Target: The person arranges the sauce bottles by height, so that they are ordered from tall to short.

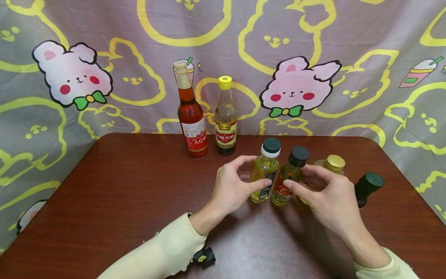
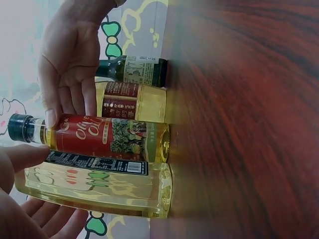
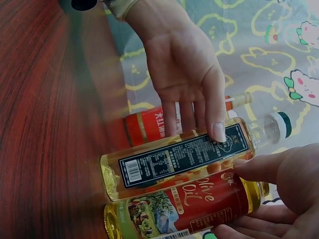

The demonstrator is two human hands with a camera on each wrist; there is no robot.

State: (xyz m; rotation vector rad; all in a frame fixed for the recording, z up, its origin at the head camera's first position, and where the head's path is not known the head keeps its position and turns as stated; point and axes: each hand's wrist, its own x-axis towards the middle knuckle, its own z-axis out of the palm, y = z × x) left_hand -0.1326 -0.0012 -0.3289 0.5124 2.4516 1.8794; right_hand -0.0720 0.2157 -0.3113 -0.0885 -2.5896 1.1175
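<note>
My left hand grips a square clear bottle of yellow oil, thumb on its dark label and fingers round the far side. This bottle has a green cap with a white collar. Right beside it stands an olive oil bottle with a red "Olive Oil" label and black cap. My right hand holds that one near the top of its label, thumb in front and fingers behind. Both bottles are upright, side by side, their bases at the tabletop. In the right wrist view, the left thumb lies across the square bottle's label.
Behind the right hand stand a gold-capped bottle and a dark green bottle. Towards the back of the brown table are a red bottle and a yellow-capped vinegar bottle. A small black object lies by the left sleeve.
</note>
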